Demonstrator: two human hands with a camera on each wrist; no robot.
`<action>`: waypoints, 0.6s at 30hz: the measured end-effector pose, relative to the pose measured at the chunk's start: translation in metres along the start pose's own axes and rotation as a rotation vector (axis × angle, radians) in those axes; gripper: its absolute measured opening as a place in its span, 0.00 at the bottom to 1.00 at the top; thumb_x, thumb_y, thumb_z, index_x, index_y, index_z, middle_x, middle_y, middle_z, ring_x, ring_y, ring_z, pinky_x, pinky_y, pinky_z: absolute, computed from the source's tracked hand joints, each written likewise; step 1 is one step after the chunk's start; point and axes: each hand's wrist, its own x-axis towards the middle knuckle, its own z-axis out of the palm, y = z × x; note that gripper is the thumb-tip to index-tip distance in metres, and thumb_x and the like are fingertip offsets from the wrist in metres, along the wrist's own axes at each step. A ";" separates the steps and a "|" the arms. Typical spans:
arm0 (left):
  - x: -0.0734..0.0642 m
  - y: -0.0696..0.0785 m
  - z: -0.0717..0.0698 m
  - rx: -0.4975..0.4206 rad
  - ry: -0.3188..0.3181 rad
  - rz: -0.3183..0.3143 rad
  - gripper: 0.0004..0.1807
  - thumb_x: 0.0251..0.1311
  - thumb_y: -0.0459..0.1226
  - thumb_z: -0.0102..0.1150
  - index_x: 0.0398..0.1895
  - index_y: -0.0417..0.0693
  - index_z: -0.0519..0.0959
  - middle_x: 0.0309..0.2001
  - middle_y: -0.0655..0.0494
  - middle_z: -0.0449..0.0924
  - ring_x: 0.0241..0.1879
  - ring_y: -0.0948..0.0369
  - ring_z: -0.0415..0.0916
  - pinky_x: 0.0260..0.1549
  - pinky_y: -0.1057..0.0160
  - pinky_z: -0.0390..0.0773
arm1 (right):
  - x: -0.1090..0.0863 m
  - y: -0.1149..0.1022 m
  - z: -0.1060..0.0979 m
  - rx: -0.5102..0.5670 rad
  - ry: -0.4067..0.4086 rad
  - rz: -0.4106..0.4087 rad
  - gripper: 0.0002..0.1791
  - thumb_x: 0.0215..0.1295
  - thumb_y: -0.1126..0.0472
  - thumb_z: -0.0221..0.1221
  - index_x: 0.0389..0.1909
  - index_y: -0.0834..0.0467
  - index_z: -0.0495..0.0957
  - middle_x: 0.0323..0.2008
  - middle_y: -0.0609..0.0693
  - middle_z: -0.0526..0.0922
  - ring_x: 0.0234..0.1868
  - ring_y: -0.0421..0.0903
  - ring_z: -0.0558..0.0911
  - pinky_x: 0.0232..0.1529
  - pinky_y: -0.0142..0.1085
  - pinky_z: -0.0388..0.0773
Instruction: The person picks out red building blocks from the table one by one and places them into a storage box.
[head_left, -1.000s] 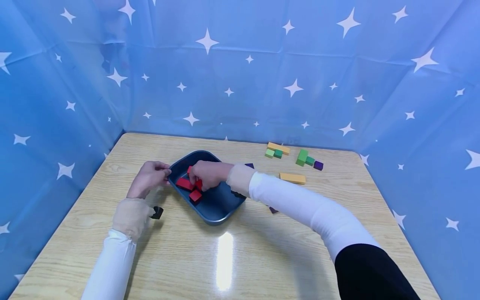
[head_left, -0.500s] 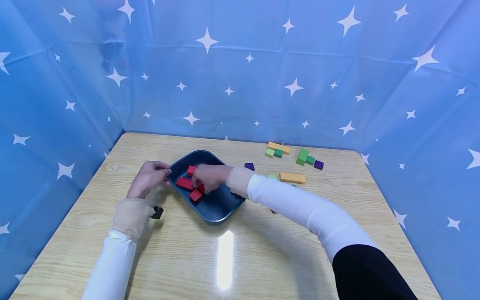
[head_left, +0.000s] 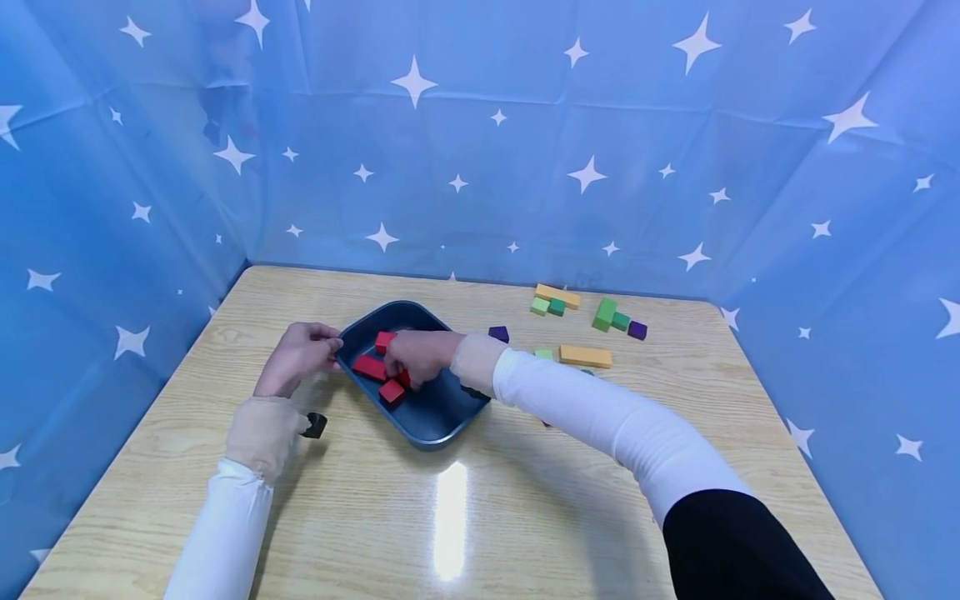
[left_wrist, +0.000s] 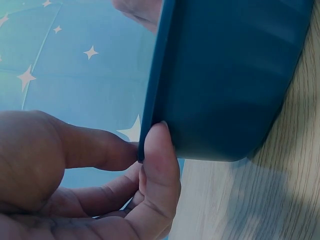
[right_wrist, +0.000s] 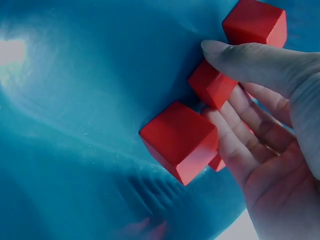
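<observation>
A dark blue bin [head_left: 442, 417] stands on the wooden table. My left hand [head_left: 296, 358] pinches its rim at the left corner, thumb and fingertips on either side, as the left wrist view shows with the bin's outer wall [left_wrist: 225, 90]. Inside the bin, my right hand [head_left: 423, 354] holds a small red block [right_wrist: 212, 85] between thumb and fingers. Around it lie a long red block [head_left: 370, 367], a red block [head_left: 392, 392] nearer me and another red block [head_left: 383, 341] behind. The long block is mostly hidden by the fingers in the right wrist view.
Right of the bin lie a dark purple block [head_left: 498, 333] and a yellow block [head_left: 585, 357]. Farther back are another yellow block [head_left: 557, 297], several green blocks [head_left: 604, 314] and a purple block [head_left: 637, 330]. A starry blue curtain [head_left: 480, 208] borders the table. My right forearm hides some blocks.
My right hand has shifted slightly right inside the bin, uncovering more of the rear red block. The forearm moved a little too, so a light green block shows. My left hand stays on the rim.
</observation>
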 end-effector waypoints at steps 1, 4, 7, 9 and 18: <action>0.000 0.000 0.000 0.000 -0.001 -0.002 0.19 0.75 0.32 0.47 0.62 0.27 0.72 0.48 0.40 0.77 0.29 0.67 0.81 0.44 0.59 0.88 | 0.000 0.000 0.000 -0.003 -0.001 -0.005 0.20 0.63 0.64 0.70 0.56 0.51 0.83 0.54 0.48 0.80 0.54 0.45 0.74 0.55 0.32 0.80; -0.001 0.001 0.000 0.002 -0.004 -0.009 0.19 0.75 0.32 0.47 0.63 0.28 0.72 0.50 0.40 0.77 0.29 0.67 0.81 0.45 0.58 0.88 | -0.002 0.000 0.000 0.006 -0.008 -0.022 0.23 0.62 0.64 0.72 0.59 0.52 0.82 0.56 0.48 0.81 0.54 0.44 0.76 0.59 0.33 0.80; -0.002 0.001 0.000 0.004 -0.002 -0.016 0.19 0.75 0.32 0.47 0.63 0.29 0.72 0.50 0.40 0.77 0.30 0.67 0.81 0.45 0.59 0.88 | -0.005 0.001 -0.001 0.022 -0.018 -0.035 0.26 0.60 0.62 0.73 0.61 0.50 0.81 0.57 0.48 0.82 0.55 0.43 0.76 0.62 0.34 0.78; -0.002 0.001 0.001 0.005 0.000 -0.016 0.19 0.75 0.32 0.47 0.63 0.29 0.72 0.50 0.40 0.76 0.30 0.67 0.81 0.44 0.59 0.88 | -0.008 0.002 -0.002 0.041 -0.020 -0.037 0.28 0.59 0.61 0.74 0.61 0.49 0.80 0.57 0.47 0.81 0.56 0.43 0.75 0.64 0.35 0.77; -0.001 0.000 0.000 -0.011 0.001 -0.005 0.20 0.74 0.31 0.47 0.63 0.27 0.72 0.49 0.40 0.77 0.29 0.68 0.81 0.44 0.59 0.88 | -0.026 0.001 -0.010 0.110 0.072 -0.071 0.34 0.56 0.53 0.77 0.65 0.45 0.77 0.69 0.49 0.72 0.67 0.46 0.69 0.71 0.41 0.71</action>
